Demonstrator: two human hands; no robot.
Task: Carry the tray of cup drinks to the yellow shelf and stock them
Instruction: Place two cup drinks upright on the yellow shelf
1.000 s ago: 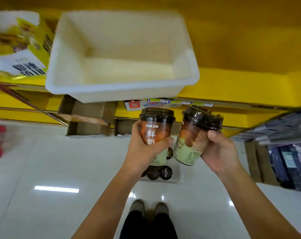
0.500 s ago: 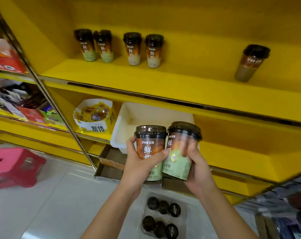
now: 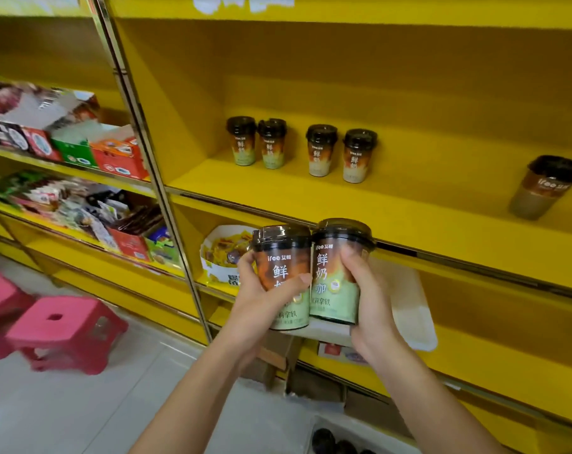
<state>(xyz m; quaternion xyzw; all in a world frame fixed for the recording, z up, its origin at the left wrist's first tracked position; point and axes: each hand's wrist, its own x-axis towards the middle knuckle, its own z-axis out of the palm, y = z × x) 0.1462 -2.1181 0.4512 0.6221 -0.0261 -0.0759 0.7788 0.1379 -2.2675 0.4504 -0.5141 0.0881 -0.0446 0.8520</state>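
My left hand (image 3: 261, 299) grips a brown-and-green cup drink (image 3: 283, 276) with a dark lid. My right hand (image 3: 364, 296) grips a second such cup drink (image 3: 335, 273), and the two cups touch side by side in front of the yellow shelf (image 3: 409, 208). On that shelf stand several cup drinks (image 3: 301, 149) in a row at the back, and one more cup (image 3: 545, 188) at the far right. The tray (image 3: 330, 440) with remaining dark-lidded cups lies on the floor at the bottom edge, mostly cut off.
A white plastic bin (image 3: 409, 309) and a round snack tub (image 3: 224, 253) sit on the lower shelf behind my hands. Boxed snacks (image 3: 81, 149) fill the left shelves past a metal upright (image 3: 153, 178). Two pink stools (image 3: 62, 329) stand on the floor at left.
The view has tilted up from the floor to the shelf. Both hands have raised the two cups and brought them together, closer to the shelf holding the row of cups.
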